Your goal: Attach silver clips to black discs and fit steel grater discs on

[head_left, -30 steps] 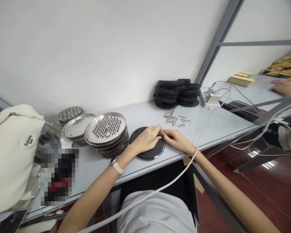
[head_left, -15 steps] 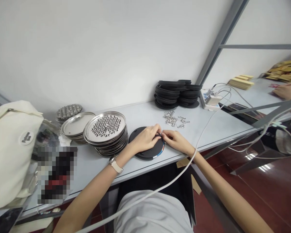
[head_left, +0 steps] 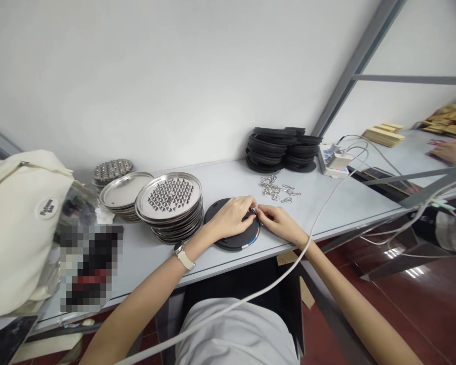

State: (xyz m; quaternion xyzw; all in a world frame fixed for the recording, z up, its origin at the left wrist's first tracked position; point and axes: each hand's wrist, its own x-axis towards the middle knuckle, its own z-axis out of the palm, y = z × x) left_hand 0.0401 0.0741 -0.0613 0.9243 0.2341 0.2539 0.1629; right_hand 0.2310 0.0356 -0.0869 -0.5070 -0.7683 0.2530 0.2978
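Note:
A black round disc (head_left: 233,239) lies flat on the grey table (head_left: 338,203) in front of me. My left hand (head_left: 230,217) rests on top of it, fingers curled toward its right edge. My right hand (head_left: 277,221) meets it there, and both pinch a small silver metal clip (head_left: 254,210) at the disc's rim. A pile of the same silver clips (head_left: 277,187) lies just behind my hands.
A stack of perforated steel plates (head_left: 171,200) stands left of the disc, with more plates (head_left: 122,191) behind. Black rings (head_left: 281,148) are piled by the wall. A cream bag (head_left: 19,223) sits far left. A white cable (head_left: 311,228) crosses my right arm. Another person's hand (head_left: 452,151) works at far right.
My hands stay pinched together at the disc's right edge with only small finger movements. The view has shifted slightly.

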